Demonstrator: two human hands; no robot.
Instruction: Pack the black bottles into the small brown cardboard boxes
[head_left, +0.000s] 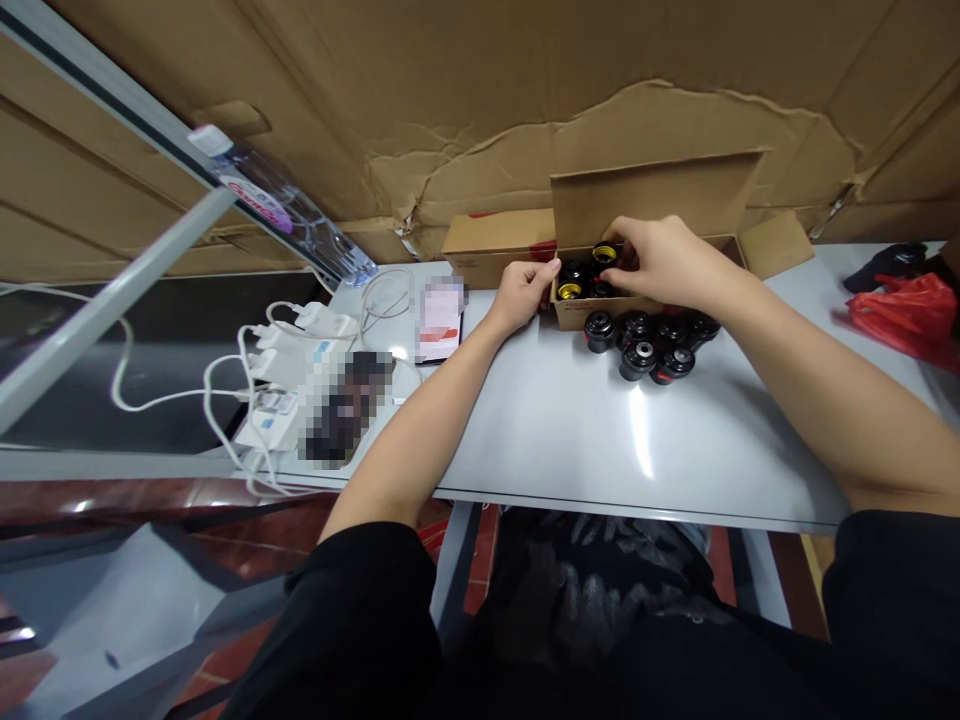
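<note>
- A white table (600, 430) stands against a cardboard-covered wall (600, 90).
- An open cardboard box (656, 205) sits on the table, lid standing up, with black lamp sockets (571, 272) packed inside.
- Loose sockets (637, 345) lie clustered just in front of the box.
- The right hand (664, 262) reaches over the box, fingers curled down onto the sockets; I can't tell whether it grips one.
- The left hand (521, 297) rests against the box's left corner, half curled, holding nothing I can see.

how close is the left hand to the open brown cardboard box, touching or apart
Touching: the head view shows the left hand with its fingertips against the left edge of the open brown cardboard box.
</note>
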